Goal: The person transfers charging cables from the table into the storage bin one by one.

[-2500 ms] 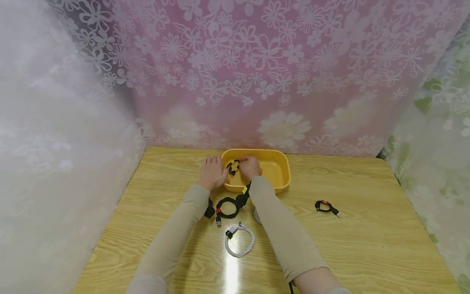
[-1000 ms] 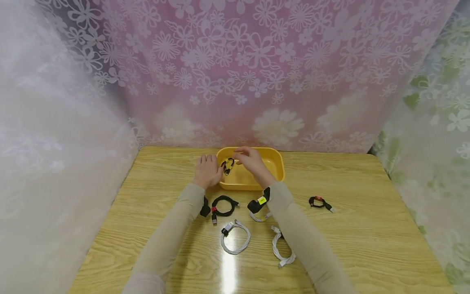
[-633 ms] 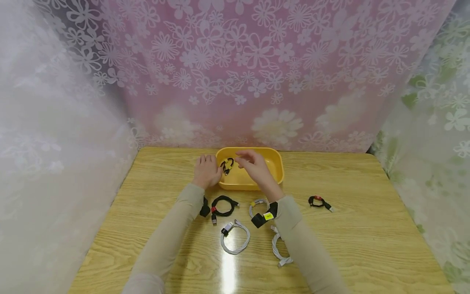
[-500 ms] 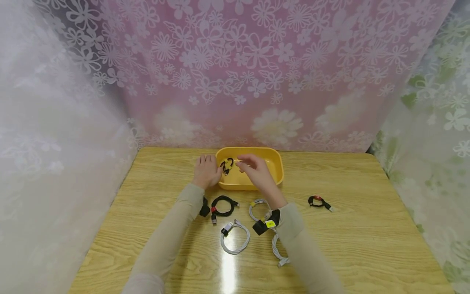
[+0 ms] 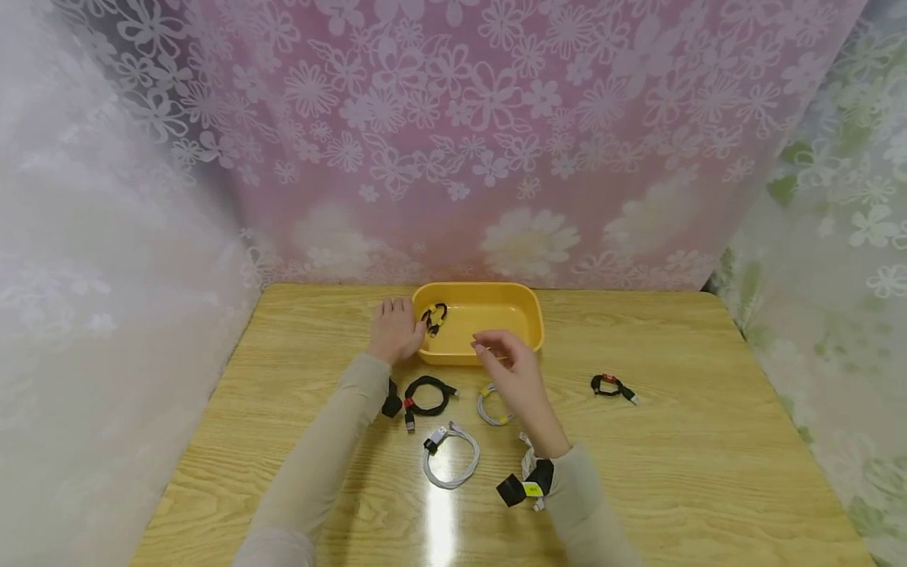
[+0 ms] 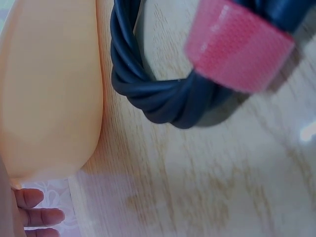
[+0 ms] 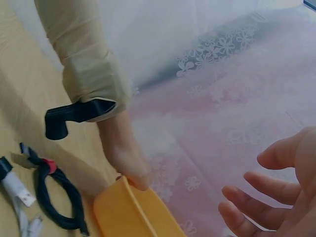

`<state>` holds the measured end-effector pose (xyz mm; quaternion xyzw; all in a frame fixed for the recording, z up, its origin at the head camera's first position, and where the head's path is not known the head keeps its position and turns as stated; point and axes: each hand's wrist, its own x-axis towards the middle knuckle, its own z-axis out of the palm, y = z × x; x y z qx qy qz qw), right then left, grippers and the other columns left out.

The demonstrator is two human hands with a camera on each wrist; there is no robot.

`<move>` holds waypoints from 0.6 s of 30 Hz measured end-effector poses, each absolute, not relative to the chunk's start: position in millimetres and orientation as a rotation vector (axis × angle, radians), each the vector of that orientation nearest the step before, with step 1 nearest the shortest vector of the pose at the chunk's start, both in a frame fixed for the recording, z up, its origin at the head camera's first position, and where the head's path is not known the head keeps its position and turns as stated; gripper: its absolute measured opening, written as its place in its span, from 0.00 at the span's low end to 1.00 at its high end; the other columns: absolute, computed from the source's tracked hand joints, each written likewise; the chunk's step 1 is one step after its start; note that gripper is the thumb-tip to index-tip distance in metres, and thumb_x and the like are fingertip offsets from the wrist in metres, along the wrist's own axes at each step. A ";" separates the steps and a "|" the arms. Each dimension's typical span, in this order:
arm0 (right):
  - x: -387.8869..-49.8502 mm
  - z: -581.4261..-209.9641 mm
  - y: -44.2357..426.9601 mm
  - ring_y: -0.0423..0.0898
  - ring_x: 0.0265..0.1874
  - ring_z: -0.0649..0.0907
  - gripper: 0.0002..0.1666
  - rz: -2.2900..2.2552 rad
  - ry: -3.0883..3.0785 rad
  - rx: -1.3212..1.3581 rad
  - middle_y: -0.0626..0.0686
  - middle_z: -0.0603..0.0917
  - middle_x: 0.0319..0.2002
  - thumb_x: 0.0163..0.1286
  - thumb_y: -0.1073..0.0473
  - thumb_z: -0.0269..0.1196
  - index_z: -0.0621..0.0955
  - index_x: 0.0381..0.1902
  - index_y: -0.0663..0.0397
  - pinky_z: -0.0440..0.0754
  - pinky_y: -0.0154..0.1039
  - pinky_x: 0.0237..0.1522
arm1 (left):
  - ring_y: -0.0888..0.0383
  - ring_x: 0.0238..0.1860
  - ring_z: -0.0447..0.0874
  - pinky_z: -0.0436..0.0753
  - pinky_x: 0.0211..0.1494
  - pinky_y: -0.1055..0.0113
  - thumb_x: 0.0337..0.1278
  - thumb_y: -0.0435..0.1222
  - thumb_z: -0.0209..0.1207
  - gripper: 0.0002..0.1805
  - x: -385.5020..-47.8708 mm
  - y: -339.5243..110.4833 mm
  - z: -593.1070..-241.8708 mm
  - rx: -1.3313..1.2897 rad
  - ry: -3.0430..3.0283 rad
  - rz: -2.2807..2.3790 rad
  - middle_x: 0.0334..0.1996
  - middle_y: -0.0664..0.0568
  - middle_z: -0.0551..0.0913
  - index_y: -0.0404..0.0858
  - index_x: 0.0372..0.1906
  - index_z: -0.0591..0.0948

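My left hand (image 5: 397, 331) rests at the left end of a yellow plastic bin (image 5: 492, 315), fingers extended and thumb by the rim. Inside that end lies a small coiled black cable (image 5: 443, 311) with yellow ties. Over the bin's front edge hovers my right hand (image 5: 515, 374), its fingers loosely bent; in the right wrist view nothing is between them. A coiled black USB cable (image 6: 158, 96) with a red tie lies on the table below my left wrist. Nearest below my right hand is a coiled white cable (image 5: 484, 411) with yellow ties, partly hidden.
A white USB cable (image 5: 475, 463) with a black tie lies nearer the front. Another white cable (image 5: 528, 465) is partly covered by the right wrist's black camera mount (image 5: 512, 490). Far right on the wooden table (image 5: 673, 472) is a small black cable (image 5: 627, 394) with a red tie.
My right hand let go of the black cable with yellow ties inside the bin, then drew back toward the front edge. My left hand has stayed at the bin's left end.
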<state>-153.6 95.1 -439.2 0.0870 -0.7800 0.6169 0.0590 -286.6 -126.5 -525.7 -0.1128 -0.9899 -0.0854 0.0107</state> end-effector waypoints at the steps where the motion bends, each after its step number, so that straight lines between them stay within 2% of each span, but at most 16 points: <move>1: -151.4 -442.5 95.1 0.56 0.41 0.83 0.11 1.865 -2.360 0.259 0.63 0.85 0.45 0.71 0.68 0.60 0.82 0.49 0.64 0.76 0.33 0.39 | 0.39 0.55 0.66 0.62 0.63 0.47 0.72 0.44 0.42 0.21 -286.4 -126.6 -525.3 -0.352 -3.086 -0.272 0.49 0.36 0.72 0.30 0.53 0.71; 3: -146.9 -450.3 94.9 0.57 0.41 0.83 0.11 1.855 -2.369 0.235 0.64 0.85 0.44 0.70 0.69 0.60 0.83 0.48 0.65 0.76 0.34 0.39 | 0.38 0.56 0.66 0.61 0.64 0.47 0.72 0.44 0.43 0.22 -285.6 -126.6 -523.3 -0.354 -3.087 -0.281 0.50 0.35 0.72 0.29 0.55 0.70; 6: -137.6 -464.0 95.0 0.50 0.39 0.83 0.10 1.839 -2.401 0.201 0.59 0.86 0.42 0.70 0.66 0.62 0.84 0.47 0.59 0.75 0.34 0.38 | 0.37 0.57 0.66 0.60 0.64 0.46 0.71 0.43 0.44 0.22 -284.1 -126.8 -521.2 -0.359 -3.085 -0.306 0.51 0.35 0.73 0.28 0.56 0.70; 10: -126.0 -482.2 94.3 0.46 0.33 0.81 0.08 1.780 -2.467 0.211 0.52 0.85 0.35 0.68 0.64 0.64 0.85 0.44 0.55 0.75 0.33 0.32 | 0.37 0.56 0.66 0.61 0.63 0.46 0.70 0.42 0.45 0.20 -282.8 -127.0 -520.0 -0.358 -3.070 -0.319 0.49 0.35 0.73 0.28 0.53 0.71; 13: -119.1 -495.1 93.4 0.46 0.29 0.79 0.07 1.694 -2.504 0.279 0.50 0.83 0.31 0.66 0.65 0.64 0.85 0.42 0.58 0.76 0.33 0.30 | 0.37 0.55 0.67 0.61 0.62 0.46 0.70 0.41 0.45 0.19 -282.7 -126.9 -520.0 -0.355 -3.062 -0.321 0.48 0.35 0.73 0.28 0.52 0.71; 18: -110.4 -512.4 91.2 0.42 0.27 0.78 0.07 1.599 -2.571 0.307 0.49 0.82 0.30 0.65 0.66 0.64 0.84 0.40 0.63 0.77 0.33 0.30 | 0.37 0.57 0.65 0.60 0.64 0.46 0.71 0.43 0.44 0.21 -283.6 -126.6 -520.5 -0.351 -3.083 -0.318 0.50 0.35 0.73 0.28 0.55 0.70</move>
